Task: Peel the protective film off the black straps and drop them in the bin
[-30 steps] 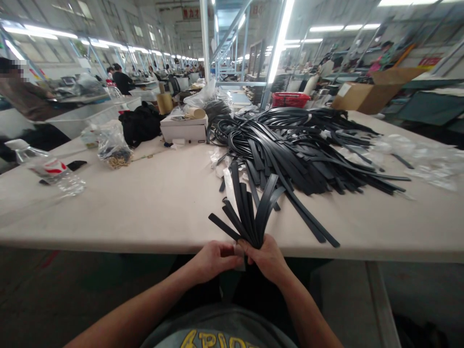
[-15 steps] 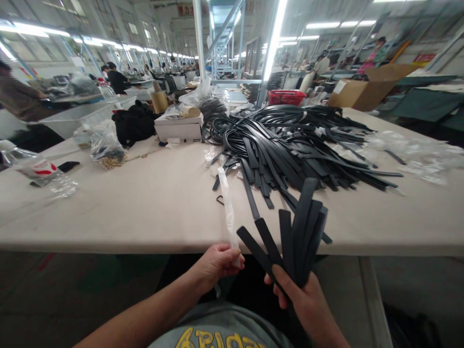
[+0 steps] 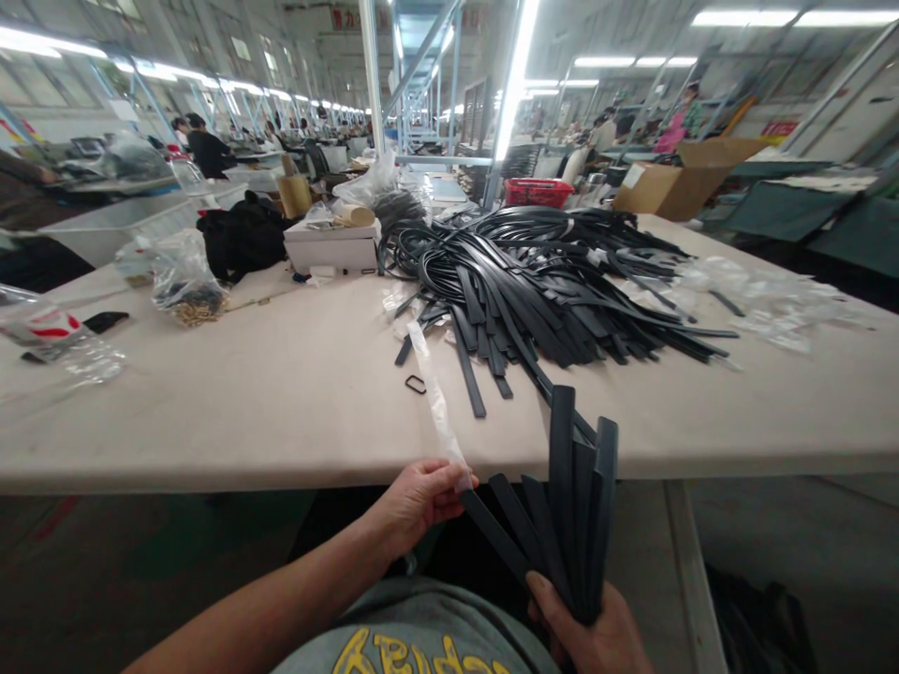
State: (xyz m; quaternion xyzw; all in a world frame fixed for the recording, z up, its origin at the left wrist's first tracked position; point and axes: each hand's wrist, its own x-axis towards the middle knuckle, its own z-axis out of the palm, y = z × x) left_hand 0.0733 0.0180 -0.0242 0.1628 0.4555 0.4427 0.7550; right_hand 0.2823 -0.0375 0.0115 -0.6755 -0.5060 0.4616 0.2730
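Observation:
My right hand (image 3: 594, 638) grips a fanned bundle of black straps (image 3: 568, 505) at the lower ends, held upright below the table's front edge. My left hand (image 3: 421, 496) pinches the near end of a long clear plastic strip (image 3: 434, 398) that runs up across the table edge, and its fingers touch the leftmost strap of the bundle. A large heap of black straps (image 3: 534, 281) lies on the beige table (image 3: 281, 402) ahead of me. A small black metal ring (image 3: 416, 384) lies beside the plastic strip.
A white box (image 3: 330, 251), black bag (image 3: 239, 239), plastic bag of small brass parts (image 3: 184, 285) and water bottle (image 3: 42, 328) sit at left. Clear wrappers (image 3: 765, 300) lie at right. A cardboard box (image 3: 674, 183) and red basket (image 3: 537, 192) stand behind; people work in the background.
My hands came apart: the right hand carried the strap bundle right and down off the table, while the left kept the clear plastic strip, now pulled free of the bundle.

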